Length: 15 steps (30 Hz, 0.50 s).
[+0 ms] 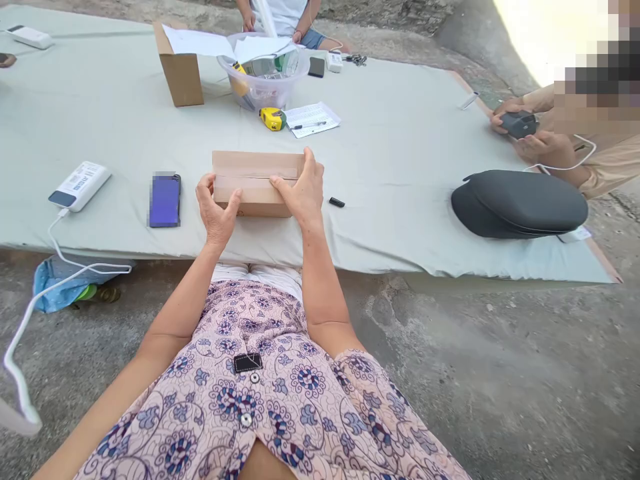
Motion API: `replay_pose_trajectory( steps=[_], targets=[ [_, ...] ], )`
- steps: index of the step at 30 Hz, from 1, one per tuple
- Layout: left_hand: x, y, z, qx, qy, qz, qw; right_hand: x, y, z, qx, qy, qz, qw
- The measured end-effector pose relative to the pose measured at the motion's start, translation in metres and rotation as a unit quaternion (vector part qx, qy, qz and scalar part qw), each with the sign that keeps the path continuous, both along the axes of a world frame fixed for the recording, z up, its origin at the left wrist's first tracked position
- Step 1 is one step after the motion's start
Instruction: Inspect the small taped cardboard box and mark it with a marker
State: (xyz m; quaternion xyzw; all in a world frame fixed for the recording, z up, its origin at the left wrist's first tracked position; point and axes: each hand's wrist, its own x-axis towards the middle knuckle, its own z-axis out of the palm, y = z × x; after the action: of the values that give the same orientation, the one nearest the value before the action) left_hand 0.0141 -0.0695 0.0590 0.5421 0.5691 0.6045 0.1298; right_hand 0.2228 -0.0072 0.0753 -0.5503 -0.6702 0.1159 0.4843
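Observation:
A small brown cardboard box point(257, 193) sits near the front edge of the cloth-covered table, its top flaps meeting along a seam. My left hand point(219, 205) grips its left end, thumb on the near side. Around the right end curls my right hand point(303, 187), its thumb pressing on the top by the seam. A small black object point(337, 202), perhaps a cap, lies just right of the box. To the left is a phone point(165, 200) with a blue screen. Whatever the box contains is hidden.
Behind the box are a yellow tape measure point(273, 119), a paper with a pen point(314, 121), a plastic basin point(265, 90) and an open carton point(183, 77). A power bank point(81, 187) with a white cable lies left, a black case point(520, 203) right. Two people sit across.

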Motion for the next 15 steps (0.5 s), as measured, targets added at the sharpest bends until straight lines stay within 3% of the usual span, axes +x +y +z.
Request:
replay_pose_trajectory(
  steps=[6, 15],
  targets=[
    [-0.01, 0.007, 0.014, -0.096, -0.056, 0.006, 0.994, 0.003, -0.023, 0.002, -0.012, 0.005, -0.002, 1.0],
    [-0.007, 0.007, 0.005, -0.064, -0.056, 0.005, 0.996, 0.003, -0.034, 0.001, 0.005, 0.038, 0.009, 0.999]
  ],
)
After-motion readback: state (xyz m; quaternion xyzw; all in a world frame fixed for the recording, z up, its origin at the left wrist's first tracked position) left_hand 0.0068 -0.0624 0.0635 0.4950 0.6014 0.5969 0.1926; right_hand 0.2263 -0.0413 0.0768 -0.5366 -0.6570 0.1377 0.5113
